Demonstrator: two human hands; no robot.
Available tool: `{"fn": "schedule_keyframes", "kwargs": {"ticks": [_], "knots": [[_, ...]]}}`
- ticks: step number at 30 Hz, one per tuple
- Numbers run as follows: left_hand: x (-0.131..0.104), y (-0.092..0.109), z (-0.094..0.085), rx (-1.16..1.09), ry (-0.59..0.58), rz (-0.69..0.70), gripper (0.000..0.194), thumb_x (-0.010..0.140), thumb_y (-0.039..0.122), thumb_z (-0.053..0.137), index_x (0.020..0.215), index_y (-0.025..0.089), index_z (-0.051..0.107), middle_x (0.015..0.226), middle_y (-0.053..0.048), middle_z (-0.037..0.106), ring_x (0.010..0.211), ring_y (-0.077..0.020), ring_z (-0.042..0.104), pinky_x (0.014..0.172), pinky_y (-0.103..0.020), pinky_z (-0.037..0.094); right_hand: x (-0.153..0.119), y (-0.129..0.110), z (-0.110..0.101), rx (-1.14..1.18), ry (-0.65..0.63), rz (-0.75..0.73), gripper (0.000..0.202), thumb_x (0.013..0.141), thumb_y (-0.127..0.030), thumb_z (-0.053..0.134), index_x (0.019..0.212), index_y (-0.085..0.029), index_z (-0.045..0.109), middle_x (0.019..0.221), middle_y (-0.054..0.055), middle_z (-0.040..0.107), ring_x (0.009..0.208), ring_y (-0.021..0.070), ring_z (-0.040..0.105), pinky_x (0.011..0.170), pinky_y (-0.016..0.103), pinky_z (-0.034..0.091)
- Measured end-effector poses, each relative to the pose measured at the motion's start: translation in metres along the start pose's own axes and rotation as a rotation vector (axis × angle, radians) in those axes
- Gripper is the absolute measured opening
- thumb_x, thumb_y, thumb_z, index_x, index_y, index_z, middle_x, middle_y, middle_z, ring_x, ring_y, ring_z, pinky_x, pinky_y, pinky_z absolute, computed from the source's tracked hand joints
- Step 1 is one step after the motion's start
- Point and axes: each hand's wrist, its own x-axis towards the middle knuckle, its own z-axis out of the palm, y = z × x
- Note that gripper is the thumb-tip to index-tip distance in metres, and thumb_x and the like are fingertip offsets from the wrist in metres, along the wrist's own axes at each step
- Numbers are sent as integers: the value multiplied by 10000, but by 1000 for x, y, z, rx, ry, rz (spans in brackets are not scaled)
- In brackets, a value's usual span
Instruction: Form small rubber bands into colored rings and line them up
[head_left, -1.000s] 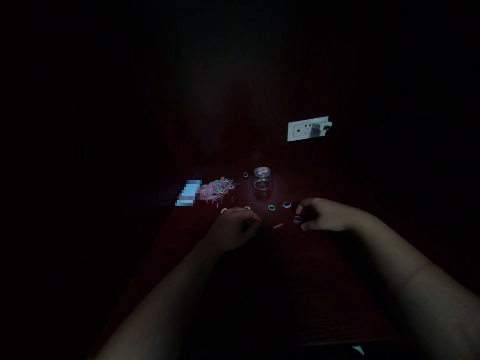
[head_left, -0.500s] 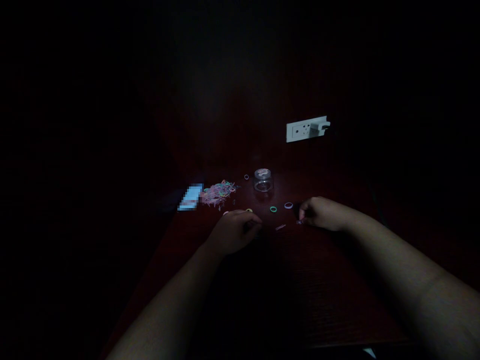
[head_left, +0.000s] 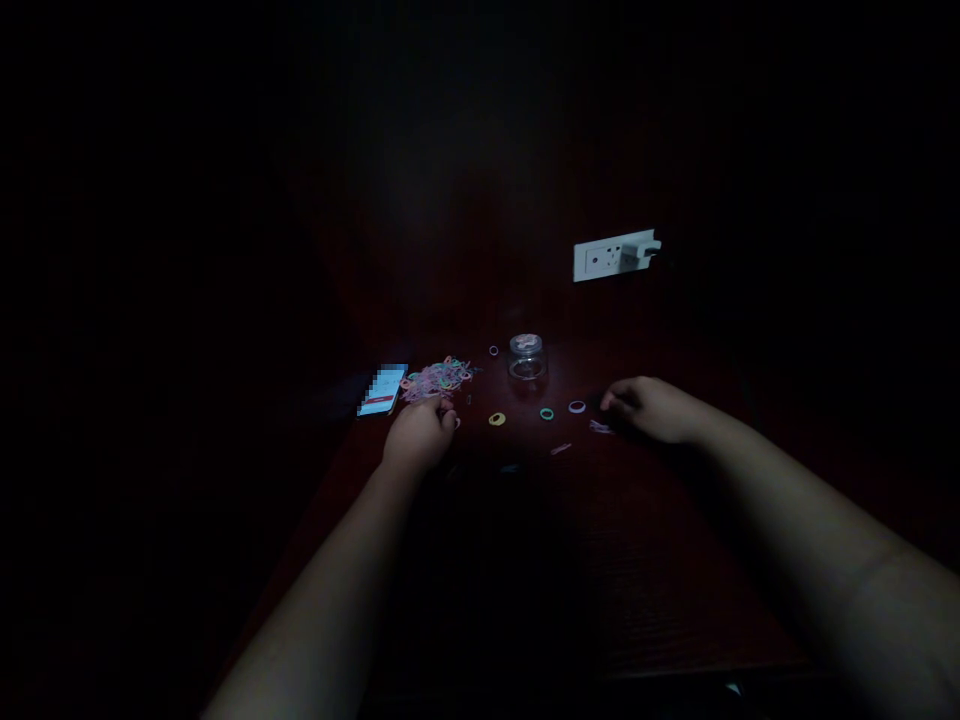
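My left hand [head_left: 421, 432] is at the near edge of a heap of coloured bands [head_left: 439, 380], its fingers curled down; what they hold, if anything, is too dark to tell. A pale pink ring [head_left: 457, 424] shows beside its fingertips. My right hand [head_left: 649, 408] hovers with bent fingers just above a small bundle of purple bands [head_left: 601, 427]; its fingertips are dim. Between the hands lie yellow rings [head_left: 497, 420], a green ring [head_left: 547, 414], a lilac ring [head_left: 577, 407] and a pink band [head_left: 560, 449].
A clear lidded jar [head_left: 527, 362] stands behind the rings, with a small ring [head_left: 493, 351] left of it. The lit phone [head_left: 383, 390] lies left of the heap. A white wall socket [head_left: 615, 256] holds a plug.
My left hand has moved left to the heap, uncovering the yellow rings and a dim bluish band. My right hand has lifted slightly away from the purple bundle.
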Motion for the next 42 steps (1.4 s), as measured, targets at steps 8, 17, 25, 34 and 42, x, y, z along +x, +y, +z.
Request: {"fn": "schedule_keyframes", "kwargs": {"ticks": [8,17,25,34,42], "knots": [[1,2,2,-3,-27,-21,236,900,352,490,979,225,673,1020,-61,728,926,-230,652,797,-303,461,0,2,5,17,-120,-37,172,758,-311,601,853,-209,703,853,40,728,782,207,659,724,302,478],[0,3,3,-35,-25,-16,220,880,353,518,959,226,680,995,-50,730,897,-225,654,768,-298,456,1,1,7,22,-162,-30,97,717,-282,607,733,-208,667,745,34,700,708,200,626,684,302,459],[0,3,2,-30,-22,-13,218,880,362,511,945,232,674,969,-45,732,880,-231,653,740,-300,453,-7,-9,1,378,-242,-75,239,766,-424,593,745,-188,620,688,5,622,614,142,526,603,273,407],[-1,2,4,-42,-19,8,226,878,378,516,946,232,674,978,-42,730,868,-215,650,741,-289,451,-11,-11,1,848,-270,-50,246,703,-387,721,783,-164,652,745,19,641,601,101,498,587,246,399],[0,0,5,-54,-27,11,225,867,406,538,935,235,668,979,-38,726,860,-217,647,735,-302,452,-12,-11,-1,971,-303,-94,208,702,-325,772,764,-158,665,713,-1,656,594,83,508,565,224,382]]}}
